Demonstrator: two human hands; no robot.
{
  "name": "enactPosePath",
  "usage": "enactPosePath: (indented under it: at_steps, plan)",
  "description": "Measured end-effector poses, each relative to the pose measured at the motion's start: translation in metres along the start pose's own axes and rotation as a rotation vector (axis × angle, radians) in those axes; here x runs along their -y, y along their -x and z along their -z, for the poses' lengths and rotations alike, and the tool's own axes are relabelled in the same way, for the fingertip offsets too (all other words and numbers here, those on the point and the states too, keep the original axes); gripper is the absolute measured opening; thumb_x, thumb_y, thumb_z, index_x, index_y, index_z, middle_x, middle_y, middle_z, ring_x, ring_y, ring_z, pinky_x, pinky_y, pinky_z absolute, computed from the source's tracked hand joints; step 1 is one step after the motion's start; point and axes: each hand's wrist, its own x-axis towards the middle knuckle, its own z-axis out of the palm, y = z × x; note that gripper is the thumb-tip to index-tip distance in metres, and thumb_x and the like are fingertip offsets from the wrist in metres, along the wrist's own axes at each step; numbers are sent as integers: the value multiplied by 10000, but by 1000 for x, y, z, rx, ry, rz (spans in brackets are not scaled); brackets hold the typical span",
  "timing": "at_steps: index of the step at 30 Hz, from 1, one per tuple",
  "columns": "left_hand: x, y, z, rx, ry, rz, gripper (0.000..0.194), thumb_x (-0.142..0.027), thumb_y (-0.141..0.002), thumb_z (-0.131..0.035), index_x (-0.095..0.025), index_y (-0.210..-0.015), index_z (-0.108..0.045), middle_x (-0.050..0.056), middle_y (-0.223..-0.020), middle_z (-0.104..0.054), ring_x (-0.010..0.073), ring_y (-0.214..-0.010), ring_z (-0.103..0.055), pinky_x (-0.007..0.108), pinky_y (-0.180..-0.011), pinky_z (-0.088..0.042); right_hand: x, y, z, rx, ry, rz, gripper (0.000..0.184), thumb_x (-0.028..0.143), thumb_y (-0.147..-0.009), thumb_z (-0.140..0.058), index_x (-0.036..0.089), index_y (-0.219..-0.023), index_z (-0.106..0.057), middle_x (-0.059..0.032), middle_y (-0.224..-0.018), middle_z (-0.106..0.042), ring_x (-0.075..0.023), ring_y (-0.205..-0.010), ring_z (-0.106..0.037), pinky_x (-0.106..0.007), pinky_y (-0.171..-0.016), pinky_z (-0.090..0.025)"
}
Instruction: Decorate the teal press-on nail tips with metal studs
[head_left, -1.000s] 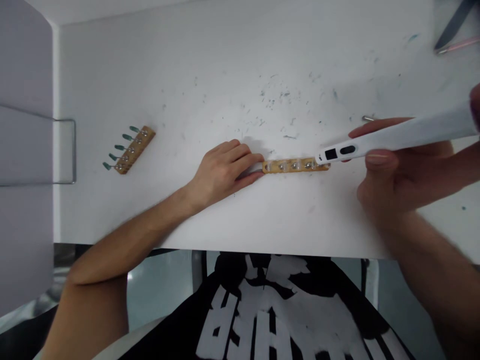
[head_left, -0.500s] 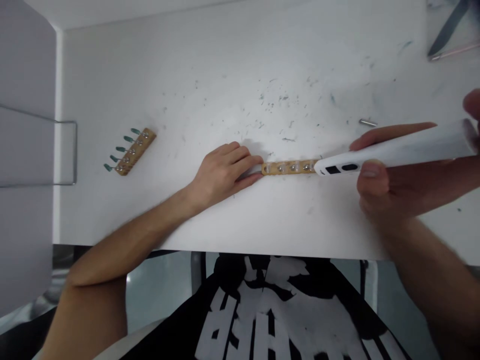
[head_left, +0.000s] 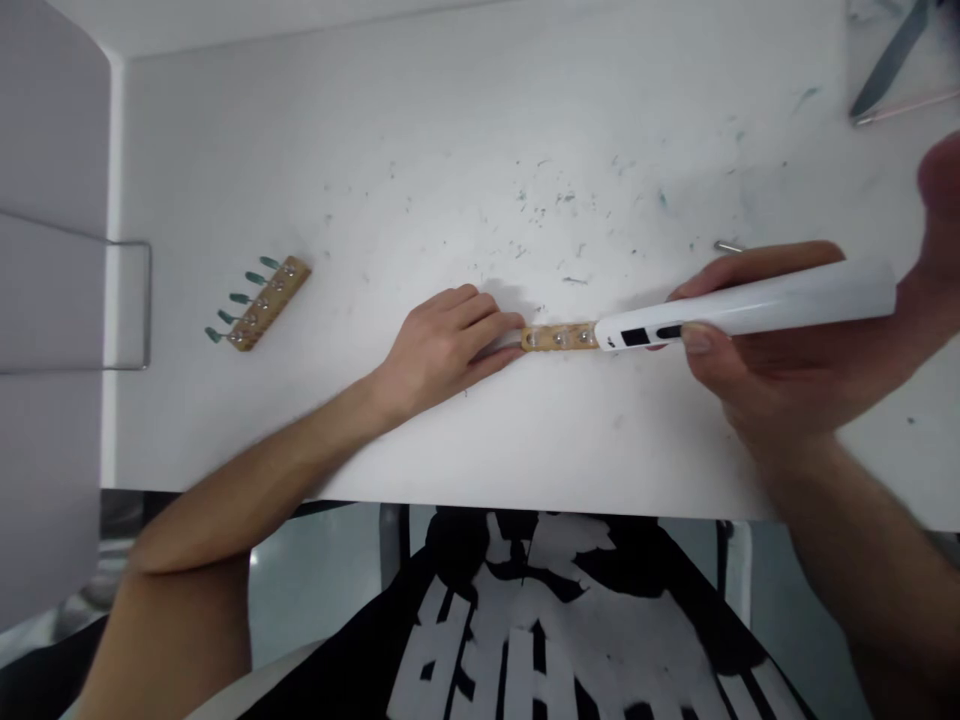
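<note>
My left hand [head_left: 454,345] lies on the white table, its fingers closed around a pale grey piece [head_left: 504,342] at the left end of a narrow tan strip [head_left: 559,338]. Clear rounded bits with shiny metal points sit in a row along that strip. In my right hand [head_left: 757,370] is a white handheld device [head_left: 795,300] with a small dark screen and a black oval button. My thumb rests beside the button. The device's tip covers the strip's right end; whether they touch I cannot tell.
At the left stands a wooden block [head_left: 274,305] with several green-tipped metal pins. A small metal rod [head_left: 727,247] lies behind my right hand. At the far right corner is a clear tray or sheet with a dark blade-shaped tool [head_left: 889,65]. Dark green flecks are scattered over the table.
My right hand has moved the white device leftward along the tan strip, covering more of its right end. My left hand stays in place.
</note>
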Motion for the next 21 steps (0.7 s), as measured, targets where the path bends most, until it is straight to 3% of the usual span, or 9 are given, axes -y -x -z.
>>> enactPosePath:
  at_steps: [3,8,21]
  plan:
    - [0,0,0,-2,-4,-2,246,-411,-990,-646,-195,-1107,-661,10,-880,-694,125,-773,-599,255,-674,-491,8,-11,-5,58,39,155,926,196,-756,-777,408,-1564,-377,4,-1576,-227,-26,-1036,-647,-145,-823,-651]
    - [0,0,0,-18,1,-10,248,-395,-969,-677,-182,-1095,-671,12,-859,-687,131,-762,-588,254,-654,-494,12,-15,-7,36,-20,87,726,204,-840,-697,411,-1494,-460,12,-1558,-274,-19,-951,-657,-145,-715,-611]
    - [3,2,-1,8,-16,-9,241,-379,-974,-675,-182,-1113,-666,17,-882,-709,130,-769,-609,248,-635,-495,15,-14,-9,62,-83,-62,771,277,-790,-782,489,-1451,-447,42,-1574,-230,-13,-990,-643,-177,-796,-644]
